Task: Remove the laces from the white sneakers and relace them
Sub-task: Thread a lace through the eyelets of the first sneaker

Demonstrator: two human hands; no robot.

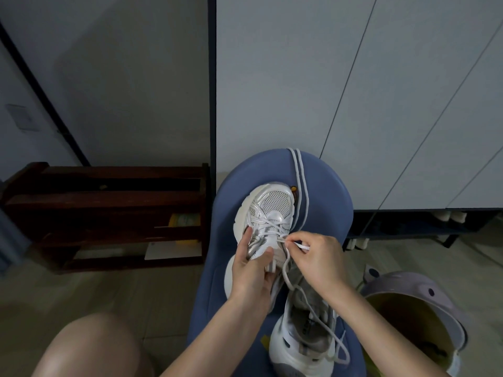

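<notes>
Here, at the centre of the frame, your left hand (251,270) grips the upper white sneaker (261,227) across its midfoot: the fingers curl over the left side of the upper, and the thumb (265,255) presses on the tongue area. The sneaker lies on a blue cushioned seat (326,191), toe pointing toward the top of the frame.

Just right of centre, your right hand (317,258) pinches the white lace (302,246) near its tip between thumb and forefinger, the remaining fingers curled loosely beneath. The tip sits just beside the eyelets on the right side of the sneaker; the lace already crosses the lower eyelets toward the toe. A slack length of the lace trails down toward the lower centre of the frame, across the second sneaker (302,341), which lies heel-down on the same seat.

A loose lace (300,186) runs over the top of the seat, beside the toe. A dark wooden rack (109,213) stands at middle left; a grey bin (424,306) sits at lower right.
</notes>
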